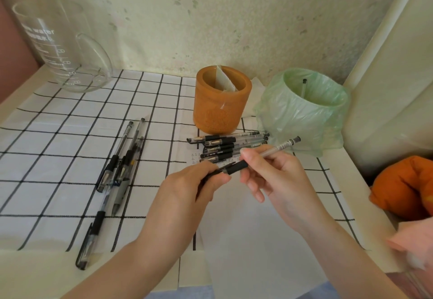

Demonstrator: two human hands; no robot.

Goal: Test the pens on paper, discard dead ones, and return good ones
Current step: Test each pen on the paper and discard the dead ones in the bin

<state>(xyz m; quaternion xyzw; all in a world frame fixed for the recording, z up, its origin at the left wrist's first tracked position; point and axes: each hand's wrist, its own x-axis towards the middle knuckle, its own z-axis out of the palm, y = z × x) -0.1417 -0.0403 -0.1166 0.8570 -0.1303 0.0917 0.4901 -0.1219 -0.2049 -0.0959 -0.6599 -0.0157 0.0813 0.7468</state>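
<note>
One pen, held level above the paper: my right hand pinched its clear barrel, my left hand pinched its dark tip end. Several more lay in a stack just before the holder. Loose pens lay on the cloth at left, and a lone pen stood in the bin.

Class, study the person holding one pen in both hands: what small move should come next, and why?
Probably draw the left hand away to pull off what looks like the cap. The right hand grips the pen by its barrel, the left pinches its dark front end, and the white paper lies just below, ready for a test stroke.
</note>
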